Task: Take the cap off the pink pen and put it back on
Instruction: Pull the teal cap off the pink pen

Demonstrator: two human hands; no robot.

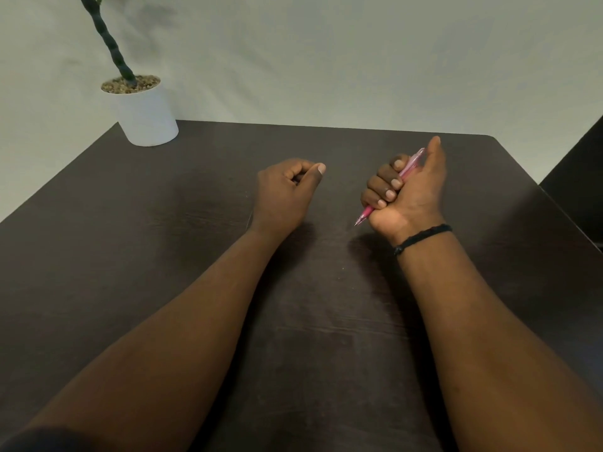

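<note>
My right hand grips the pink pen in a fist, held above the dark table right of centre. The pen's bare pointed tip sticks out below the fist and points down-left. Its pale pink back end shows beside the raised thumb. My left hand is a short way to the left, apart from the pen, with its fingers curled and the thumb pressed to the forefinger. It pinches a small dark piece, seemingly the pen cap, which is mostly hidden. No cap lies on the table.
A white pot with pebbles and a dark green plant stem stands at the table's far left corner. A pale wall runs behind the table. A dark object sits past the table's right edge.
</note>
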